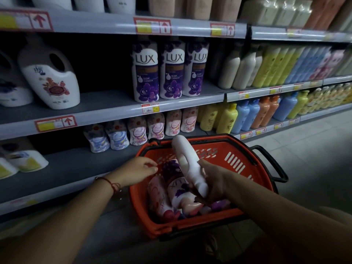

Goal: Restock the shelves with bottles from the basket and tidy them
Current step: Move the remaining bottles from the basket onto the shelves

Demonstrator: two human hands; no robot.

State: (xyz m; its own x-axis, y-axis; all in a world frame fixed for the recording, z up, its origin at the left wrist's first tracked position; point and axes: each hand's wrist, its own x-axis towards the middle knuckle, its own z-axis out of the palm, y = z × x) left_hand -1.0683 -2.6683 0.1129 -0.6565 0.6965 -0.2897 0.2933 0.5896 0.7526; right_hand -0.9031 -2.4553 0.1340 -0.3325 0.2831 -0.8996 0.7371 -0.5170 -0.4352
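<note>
jug gripped at its base by right hand, above basket | left hand loosely curled, empty, beside | judged rigid, smooth, slippery; handle hole advised

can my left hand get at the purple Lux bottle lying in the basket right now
Probably yes. The left hand is open at the basket rim, and the Lux bottle lies just beyond; the white bottle in the right hand partly overhangs it.
</note>
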